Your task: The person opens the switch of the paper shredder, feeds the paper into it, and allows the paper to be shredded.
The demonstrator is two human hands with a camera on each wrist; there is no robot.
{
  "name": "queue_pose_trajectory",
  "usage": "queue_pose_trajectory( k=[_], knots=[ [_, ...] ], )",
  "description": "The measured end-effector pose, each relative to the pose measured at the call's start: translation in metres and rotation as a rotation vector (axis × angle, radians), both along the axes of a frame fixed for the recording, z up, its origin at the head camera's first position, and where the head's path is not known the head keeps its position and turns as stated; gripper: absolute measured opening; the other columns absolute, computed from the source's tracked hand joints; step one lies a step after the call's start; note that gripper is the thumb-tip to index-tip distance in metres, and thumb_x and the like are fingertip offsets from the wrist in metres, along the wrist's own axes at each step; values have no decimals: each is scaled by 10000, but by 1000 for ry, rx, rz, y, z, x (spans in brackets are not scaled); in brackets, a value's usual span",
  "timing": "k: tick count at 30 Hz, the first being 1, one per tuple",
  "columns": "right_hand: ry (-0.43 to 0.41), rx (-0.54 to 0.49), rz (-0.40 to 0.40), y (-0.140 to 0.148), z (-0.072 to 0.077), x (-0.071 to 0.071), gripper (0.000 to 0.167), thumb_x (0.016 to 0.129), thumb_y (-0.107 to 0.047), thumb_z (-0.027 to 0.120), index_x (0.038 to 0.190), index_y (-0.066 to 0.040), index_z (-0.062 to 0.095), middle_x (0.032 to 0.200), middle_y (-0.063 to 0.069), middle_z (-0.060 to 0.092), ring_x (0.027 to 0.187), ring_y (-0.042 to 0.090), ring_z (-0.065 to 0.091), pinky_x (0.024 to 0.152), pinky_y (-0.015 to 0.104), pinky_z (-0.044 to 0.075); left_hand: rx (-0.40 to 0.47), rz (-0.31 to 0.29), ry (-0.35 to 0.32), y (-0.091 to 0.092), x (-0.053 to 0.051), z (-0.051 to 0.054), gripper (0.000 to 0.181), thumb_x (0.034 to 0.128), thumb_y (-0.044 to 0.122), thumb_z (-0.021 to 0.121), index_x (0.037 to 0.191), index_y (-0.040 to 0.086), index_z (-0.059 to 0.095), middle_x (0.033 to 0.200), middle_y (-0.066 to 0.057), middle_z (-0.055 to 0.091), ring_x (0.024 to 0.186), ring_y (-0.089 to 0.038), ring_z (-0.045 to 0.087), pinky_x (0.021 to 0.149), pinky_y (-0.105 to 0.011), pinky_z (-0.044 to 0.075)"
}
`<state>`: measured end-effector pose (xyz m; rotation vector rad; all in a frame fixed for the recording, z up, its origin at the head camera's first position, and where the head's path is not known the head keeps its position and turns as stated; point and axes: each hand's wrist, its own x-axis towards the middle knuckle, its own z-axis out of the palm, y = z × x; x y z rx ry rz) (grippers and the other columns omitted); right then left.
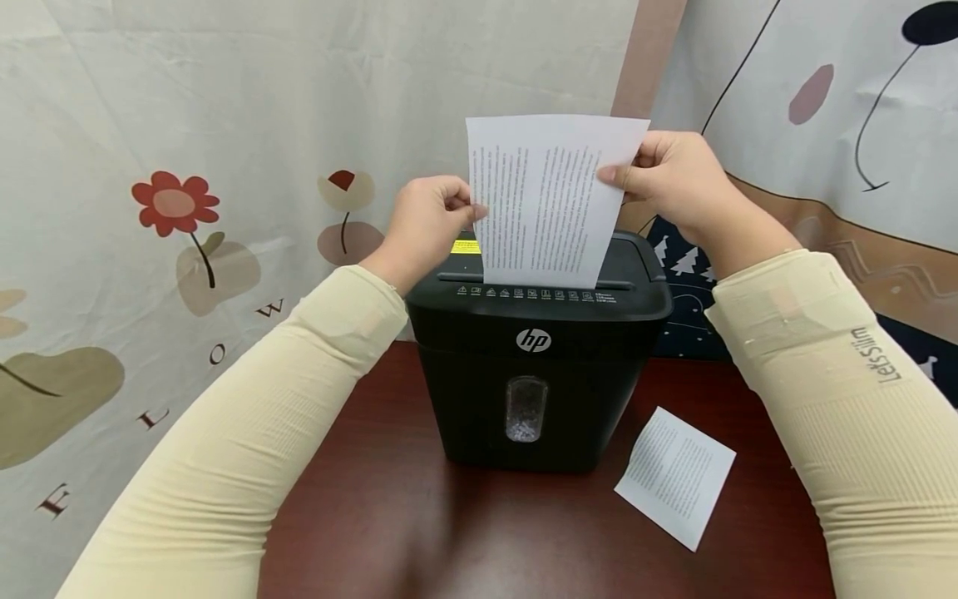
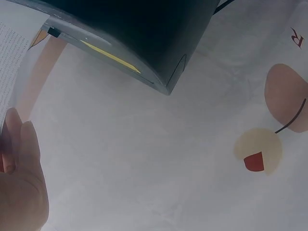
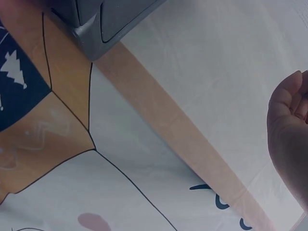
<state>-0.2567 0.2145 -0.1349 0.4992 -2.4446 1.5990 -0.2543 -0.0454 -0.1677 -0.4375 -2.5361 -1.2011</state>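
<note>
A printed sheet of paper (image 1: 542,200) stands upright with its lower edge at the slot of a black HP paper shredder (image 1: 479,374). My left hand (image 1: 434,218) pinches the sheet's left edge between thumb and fingers. Higher up, on the right edge, my right hand (image 1: 677,187) grips the same sheet, thumb in front and fingers behind. In the left wrist view, the left hand (image 2: 21,178) shows at the left border beside the paper (image 2: 12,57). Only part of the right hand (image 3: 291,130) appears in the right wrist view.
Right of the shredder, a smaller folded printed paper (image 1: 677,478) lies on the dark red table (image 1: 359,516). Paper shreds show through the shredder's window (image 1: 527,409). A patterned curtain (image 1: 262,108) hangs close behind, with another patterned cloth (image 1: 823,108) on the right.
</note>
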Motion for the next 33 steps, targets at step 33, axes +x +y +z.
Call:
queue_pose_trajectory(
  k=[33],
  knots=[
    [-30,56,-5,-1,-6,-2,330,897,-133,690,1166,52,641,858,-120,705,805,24,668,704,151,539,-58,2,-56,-1,1,-7,95,930,120,645,928,28,669,1024,-84,709,878,-208,662,611,-250,375]
  ],
)
